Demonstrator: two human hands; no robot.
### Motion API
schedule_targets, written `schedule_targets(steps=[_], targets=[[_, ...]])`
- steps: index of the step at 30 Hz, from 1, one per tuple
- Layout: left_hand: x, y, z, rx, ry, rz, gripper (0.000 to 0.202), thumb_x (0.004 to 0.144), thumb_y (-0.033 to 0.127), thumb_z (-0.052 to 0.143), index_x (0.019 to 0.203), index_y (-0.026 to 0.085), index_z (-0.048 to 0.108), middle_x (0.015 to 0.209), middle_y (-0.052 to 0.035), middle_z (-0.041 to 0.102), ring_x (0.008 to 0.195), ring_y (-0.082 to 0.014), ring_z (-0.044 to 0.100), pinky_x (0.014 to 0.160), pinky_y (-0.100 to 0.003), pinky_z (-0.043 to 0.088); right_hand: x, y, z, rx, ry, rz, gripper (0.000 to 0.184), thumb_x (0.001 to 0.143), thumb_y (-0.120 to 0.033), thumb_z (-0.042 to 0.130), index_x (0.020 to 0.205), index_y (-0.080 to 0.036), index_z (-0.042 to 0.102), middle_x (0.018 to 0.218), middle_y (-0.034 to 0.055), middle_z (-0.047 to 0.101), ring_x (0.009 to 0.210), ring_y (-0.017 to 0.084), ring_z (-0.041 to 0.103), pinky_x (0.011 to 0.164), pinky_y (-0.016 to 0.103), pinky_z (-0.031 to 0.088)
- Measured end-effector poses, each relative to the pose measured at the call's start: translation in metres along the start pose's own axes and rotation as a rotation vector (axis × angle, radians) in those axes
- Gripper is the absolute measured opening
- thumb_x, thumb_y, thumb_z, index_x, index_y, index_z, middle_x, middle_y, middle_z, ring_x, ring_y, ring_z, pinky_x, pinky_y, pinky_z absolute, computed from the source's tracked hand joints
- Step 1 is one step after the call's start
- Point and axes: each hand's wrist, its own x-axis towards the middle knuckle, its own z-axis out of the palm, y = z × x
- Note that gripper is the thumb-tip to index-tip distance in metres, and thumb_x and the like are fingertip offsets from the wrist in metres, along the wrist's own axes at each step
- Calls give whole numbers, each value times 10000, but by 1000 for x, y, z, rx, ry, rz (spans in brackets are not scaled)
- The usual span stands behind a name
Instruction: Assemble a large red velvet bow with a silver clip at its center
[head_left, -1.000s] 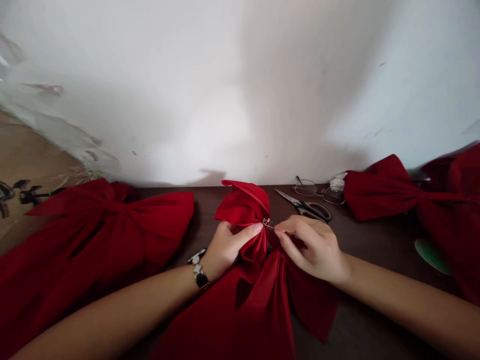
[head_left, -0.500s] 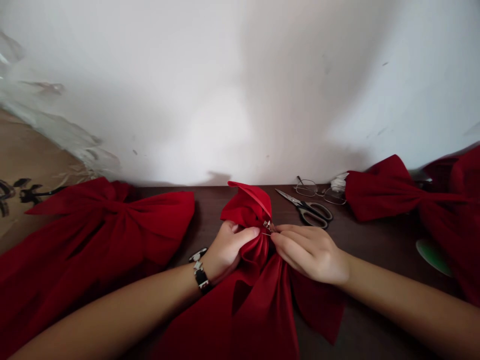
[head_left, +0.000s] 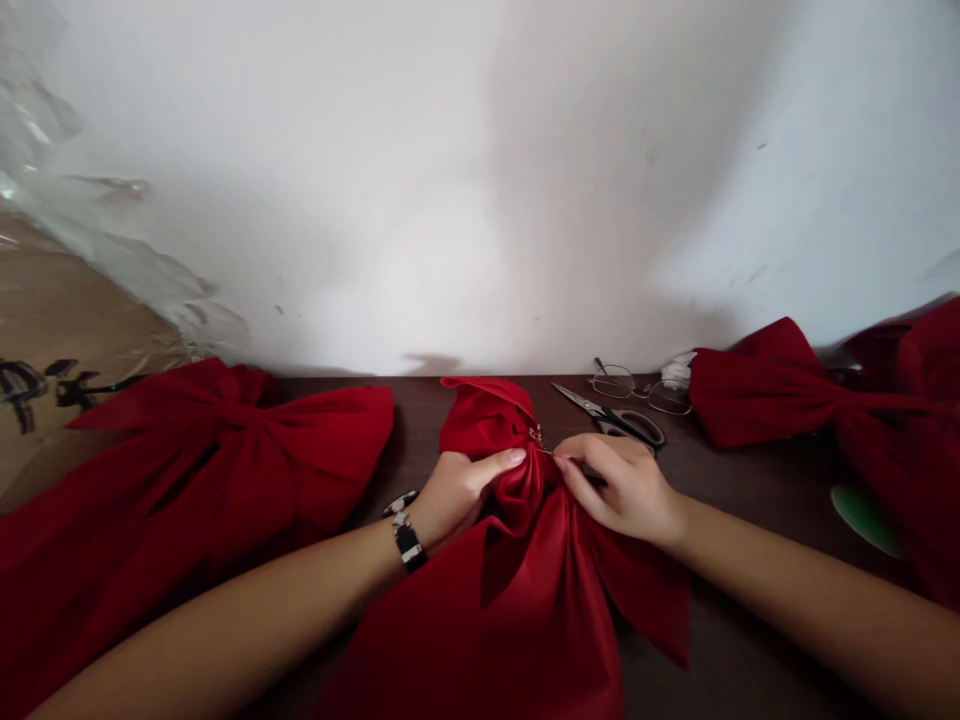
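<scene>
A large red fabric bow point(head_left: 525, 590) lies on the table in front of me, its gathered centre raised. My left hand point(head_left: 457, 490) grips the gathered folds from the left side. A small metal safety pin point(head_left: 537, 436) sits in the fabric at the top of the gather. My right hand point(head_left: 619, 485) pinches the pin's thin shaft between thumb and fingertips. The pin's point is hidden in the red cloth. A black and silver bracelet point(head_left: 405, 535) circles my left wrist.
Similar red bows lie to the left point(head_left: 225, 450) and right point(head_left: 780, 390) on the dark wooden table point(head_left: 720, 610). Black-handled scissors point(head_left: 615, 418) and wire-rimmed glasses point(head_left: 637, 390) lie at the back, against a white wall point(head_left: 480, 180).
My right hand has shifted slightly up and closer to the pin. The raised bow folds have settled lower, and my left hand has moved slightly up and left along the gather.
</scene>
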Motion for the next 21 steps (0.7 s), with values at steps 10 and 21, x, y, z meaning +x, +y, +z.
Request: schedule_targets(steps=[10,21], targets=[[0,-3,4,26,88,6,130,634,263,739,611,151,678,596,20,649,629,-136,566,671,-262,439,4,-8,-4,-151,-58,-6,150,902,-151,463,802,-168,573,599,11,618,533,111,572,550,214,413],[8,-14,-2,0,-8,118,147,683,282,656,643,145,620,605,-2,604,611,-154,562,655,-290,448,7,-15,-5,-232,-115,-21,219,914,-134,403,746,-167,540,549,-8,548,489,95,480,511,213,344]])
